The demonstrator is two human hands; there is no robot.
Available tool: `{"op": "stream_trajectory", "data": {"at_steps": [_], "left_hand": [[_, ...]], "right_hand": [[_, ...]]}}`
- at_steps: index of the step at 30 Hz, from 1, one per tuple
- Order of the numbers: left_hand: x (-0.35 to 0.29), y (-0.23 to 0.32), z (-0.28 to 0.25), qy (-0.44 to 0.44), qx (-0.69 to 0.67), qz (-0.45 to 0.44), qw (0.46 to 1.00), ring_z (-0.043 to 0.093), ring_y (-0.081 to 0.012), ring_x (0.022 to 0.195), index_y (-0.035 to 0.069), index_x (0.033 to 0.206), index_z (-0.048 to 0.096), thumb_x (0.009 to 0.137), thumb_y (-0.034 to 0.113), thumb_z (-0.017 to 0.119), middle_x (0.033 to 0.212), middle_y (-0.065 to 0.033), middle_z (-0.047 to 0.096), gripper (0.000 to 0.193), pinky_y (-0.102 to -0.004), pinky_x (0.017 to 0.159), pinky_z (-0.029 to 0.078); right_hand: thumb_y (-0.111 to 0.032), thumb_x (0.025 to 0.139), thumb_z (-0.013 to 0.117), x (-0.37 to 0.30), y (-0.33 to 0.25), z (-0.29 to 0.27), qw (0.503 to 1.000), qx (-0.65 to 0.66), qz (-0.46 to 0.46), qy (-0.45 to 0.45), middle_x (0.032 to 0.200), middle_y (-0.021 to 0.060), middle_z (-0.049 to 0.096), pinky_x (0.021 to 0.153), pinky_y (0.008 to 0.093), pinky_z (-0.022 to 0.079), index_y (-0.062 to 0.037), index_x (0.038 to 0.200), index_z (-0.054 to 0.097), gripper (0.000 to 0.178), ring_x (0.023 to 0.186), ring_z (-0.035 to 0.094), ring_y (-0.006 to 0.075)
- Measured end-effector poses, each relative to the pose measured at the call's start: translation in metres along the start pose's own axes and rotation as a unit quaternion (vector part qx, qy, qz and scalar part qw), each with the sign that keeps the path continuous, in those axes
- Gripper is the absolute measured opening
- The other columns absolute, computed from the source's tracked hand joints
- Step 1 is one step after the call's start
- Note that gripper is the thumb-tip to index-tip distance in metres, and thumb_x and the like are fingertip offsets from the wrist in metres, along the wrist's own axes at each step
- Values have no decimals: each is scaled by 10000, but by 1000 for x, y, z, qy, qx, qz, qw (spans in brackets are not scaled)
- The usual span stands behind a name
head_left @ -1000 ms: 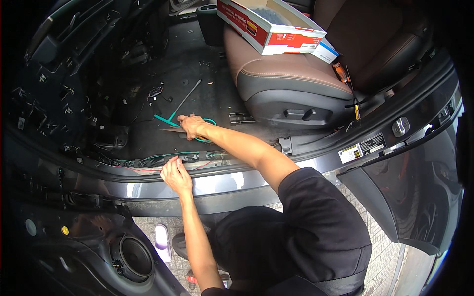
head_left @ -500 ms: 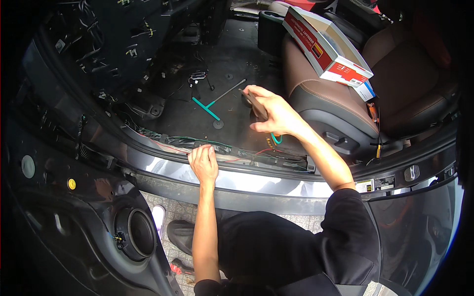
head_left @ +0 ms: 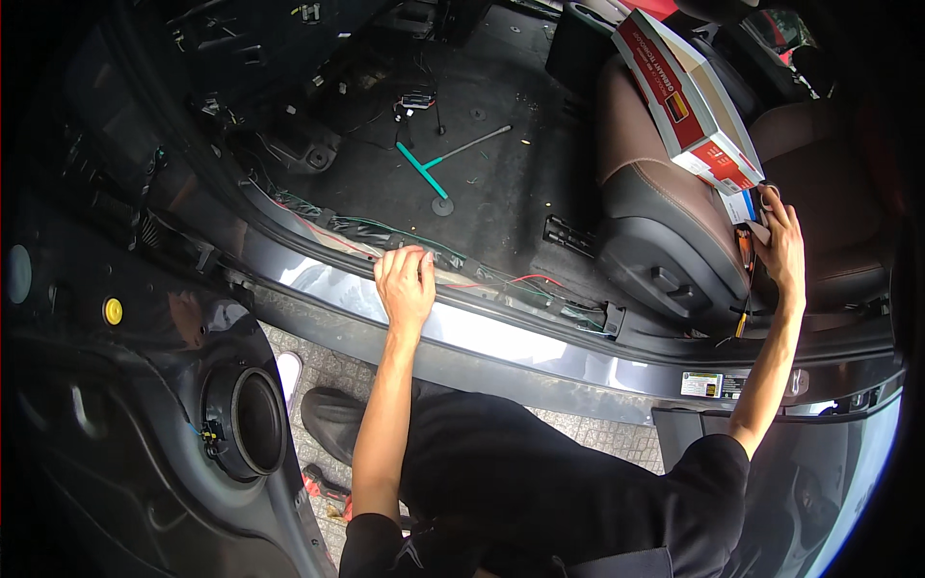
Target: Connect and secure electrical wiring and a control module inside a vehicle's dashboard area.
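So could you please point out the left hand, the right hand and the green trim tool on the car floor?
left hand (head_left: pixel 406 284), head view, back of the hand, resting on the sill wiring.
right hand (head_left: pixel 782 249), head view, back of the hand, beside the seat.
green trim tool (head_left: pixel 420 170), head view, middle of its shaft.

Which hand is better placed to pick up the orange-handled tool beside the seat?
Probably the right hand: it is up at the seat edge, right beside the orange-handled tool. The left hand rests on the door sill, well away.

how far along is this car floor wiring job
Done: the front seat is out, the bare floor exposed. In hand: the left hand rests on the wire bundle along the door sill; the right hand reaches for items beside the brown seat. Left: wires lie uncovered, and a teal tool remains on the floor.
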State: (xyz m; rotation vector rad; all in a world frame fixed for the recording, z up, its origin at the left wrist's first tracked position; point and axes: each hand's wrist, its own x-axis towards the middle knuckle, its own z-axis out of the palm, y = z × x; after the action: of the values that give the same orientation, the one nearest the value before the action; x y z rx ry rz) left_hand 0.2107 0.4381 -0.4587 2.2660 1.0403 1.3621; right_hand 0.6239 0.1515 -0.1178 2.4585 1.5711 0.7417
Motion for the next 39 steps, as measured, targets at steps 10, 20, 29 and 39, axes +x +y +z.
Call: {"op": "stream_trajectory", "data": {"at_steps": [10, 20, 29, 39], "left_hand": [[-1, 1, -3, -25, 12, -3, 1000, 617, -265, 985, 62, 914, 697, 944, 196, 655, 1031, -54, 701, 143, -414, 917, 424], [-1, -1, 1, -26, 11, 16, 999, 622, -273, 988, 53, 929, 693, 958, 191, 635, 1040, -60, 711, 153, -427, 935, 411], [1, 0, -1, -38, 22, 17, 999, 617, -267, 972, 70, 937, 691, 949, 184, 643, 1001, -47, 703, 125, -418, 924, 415], [2, 4, -3, -33, 6, 10, 999, 616, -265, 946, 63, 895, 676, 940, 176, 650, 964, -49, 698, 124, -419, 925, 411]], "right_hand": [[7, 721, 737, 22, -62, 9, 998, 13, -41, 36, 1512, -31, 523, 953, 426, 529, 5, 946, 646, 242, 1215, 609, 312], [5, 693, 708, -3, 4, 12, 979, 160, 115, -56, 1467, -24, 577, 881, 405, 550, -13, 1082, 676, 390, 996, 691, 335], [-76, 785, 745, -5, -20, 4, 988, 28, 118, 97, 1054, 95, 696, 805, 433, 504, -28, 938, 633, 195, 860, 622, 357], [-70, 750, 754, 70, -38, -26, 964, -31, -32, 261, 878, 99, 661, 839, 394, 476, -88, 1000, 655, 270, 887, 621, 321]]}}
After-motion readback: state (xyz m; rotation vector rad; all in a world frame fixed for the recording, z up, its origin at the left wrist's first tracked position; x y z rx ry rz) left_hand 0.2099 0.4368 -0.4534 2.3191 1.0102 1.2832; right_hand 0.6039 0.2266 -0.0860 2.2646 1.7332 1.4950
